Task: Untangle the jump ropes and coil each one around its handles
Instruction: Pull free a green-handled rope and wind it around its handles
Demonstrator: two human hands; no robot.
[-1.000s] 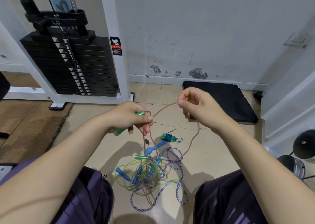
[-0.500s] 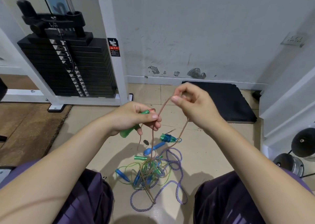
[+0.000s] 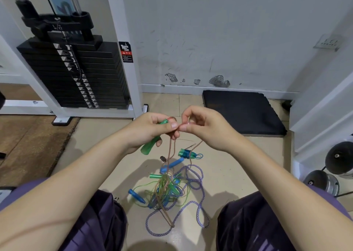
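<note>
Head view: I see the left hand point(image 3: 150, 130) curled around a green handle point(image 3: 152, 143). Right hand point(image 3: 206, 128) pinches the brown rope point(image 3: 170, 151), fingertips touching the left thumb.

the left hand point(image 3: 150, 130) hides the middle of the translucent green plastic handle point(image 3: 148, 149); which strand is which inside the tangled heap of cords point(image 3: 166, 191) cannot be told.

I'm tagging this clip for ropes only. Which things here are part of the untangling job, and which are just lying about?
Part of the job:
- green handle in left hand
- brown rope pinched by right hand
- tangled pile on the floor
- purple-white rope

Lying about:
- weight stack
- black mat
- dumbbells
</note>
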